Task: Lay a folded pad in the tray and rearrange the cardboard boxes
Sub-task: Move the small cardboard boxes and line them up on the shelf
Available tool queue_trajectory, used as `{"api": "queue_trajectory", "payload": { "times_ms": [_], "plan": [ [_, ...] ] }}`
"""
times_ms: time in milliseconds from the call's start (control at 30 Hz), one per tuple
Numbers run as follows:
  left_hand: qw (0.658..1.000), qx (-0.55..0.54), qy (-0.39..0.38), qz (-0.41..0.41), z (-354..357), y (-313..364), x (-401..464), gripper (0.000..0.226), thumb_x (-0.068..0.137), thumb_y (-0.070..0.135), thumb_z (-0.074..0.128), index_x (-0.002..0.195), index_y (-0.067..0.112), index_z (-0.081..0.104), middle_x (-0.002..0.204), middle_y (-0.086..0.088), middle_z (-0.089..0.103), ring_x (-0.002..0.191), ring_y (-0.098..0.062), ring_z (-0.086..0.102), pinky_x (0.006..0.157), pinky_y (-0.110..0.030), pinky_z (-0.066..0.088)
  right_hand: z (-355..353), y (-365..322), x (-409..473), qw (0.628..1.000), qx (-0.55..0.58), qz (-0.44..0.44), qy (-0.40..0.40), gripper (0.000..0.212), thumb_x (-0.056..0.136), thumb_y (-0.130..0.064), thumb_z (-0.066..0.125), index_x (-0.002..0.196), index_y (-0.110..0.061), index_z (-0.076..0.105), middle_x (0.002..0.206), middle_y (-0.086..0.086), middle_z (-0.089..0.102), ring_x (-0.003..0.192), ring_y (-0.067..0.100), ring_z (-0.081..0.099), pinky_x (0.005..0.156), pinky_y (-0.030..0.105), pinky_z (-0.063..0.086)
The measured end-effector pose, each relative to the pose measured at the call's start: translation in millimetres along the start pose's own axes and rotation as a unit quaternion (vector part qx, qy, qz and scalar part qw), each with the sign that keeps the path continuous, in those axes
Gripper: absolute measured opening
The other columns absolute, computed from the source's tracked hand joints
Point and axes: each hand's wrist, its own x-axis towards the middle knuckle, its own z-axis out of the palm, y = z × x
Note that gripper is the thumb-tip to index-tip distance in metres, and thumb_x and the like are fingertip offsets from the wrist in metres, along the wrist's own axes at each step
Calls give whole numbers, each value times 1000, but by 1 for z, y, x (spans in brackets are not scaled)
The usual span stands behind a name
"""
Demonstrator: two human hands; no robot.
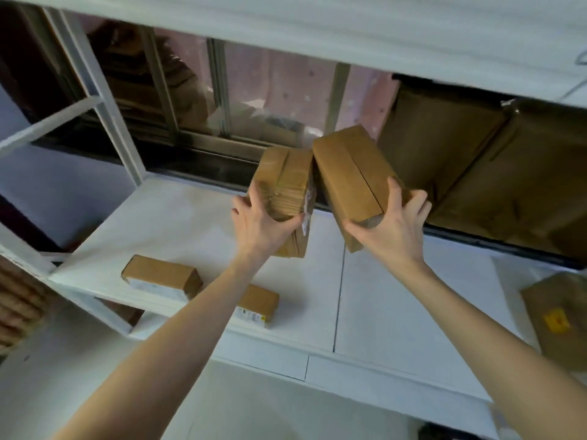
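My left hand (pixel 265 222) grips a taped brown cardboard box (pixel 289 179) by its near end, held above the white shelf surface (pixel 381 296). My right hand (pixel 392 228) grips a second, plainer cardboard box (pixel 347 177) the same way, tilted, its far end touching the first box. Two smaller boxes lie flat on the shelf: one with a white label (pixel 160 276) at the left, and another (pixel 259 304) partly hidden behind my left forearm. No folded pad or tray is distinguishable.
Large brown boxes (pixel 476 163) stand at the back right of the shelf. Another box with a yellow sticker (pixel 559 315) lies at the right edge. A white shelf board (pixel 286 27) runs overhead, white frame posts (pixel 104 115) stand at the left, and a window is behind.
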Motion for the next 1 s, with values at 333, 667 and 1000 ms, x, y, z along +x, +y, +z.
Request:
{"api": "queue_trajectory", "payload": {
  "times_ms": [333, 667, 1000],
  "plan": [
    [996, -14, -83, 28, 117, 127, -107, 111, 57, 71, 68, 143, 24, 16, 128, -15, 34, 118, -35, 38, 97, -42, 37, -89, 190, -37, 992, -33, 122, -13, 100, 64, -63, 69, 141, -21, 20, 136, 15, 23, 122, 34, 27, 97, 39, 38],
    [992, 21, -123, 20, 246, 204, -205, 110, 55, 72, 68, 140, 24, 15, 128, -15, 30, 114, -37, 35, 96, -45, 39, -105, 347, -62, 970, 4, 226, -86, 98, 64, -61, 69, 139, -19, 22, 136, 18, 22, 126, 43, 24, 101, 49, 34],
    [988, 67, -142, 10, 321, 232, -243, 99, 60, 64, 68, 139, 27, 22, 122, -17, 29, 105, -37, 38, 90, -46, 42, -81, 417, -63, 957, 25, 261, -122, 98, 65, -66, 65, 140, -16, 26, 136, 22, 24, 126, 44, 24, 104, 50, 32]
  ]
}}
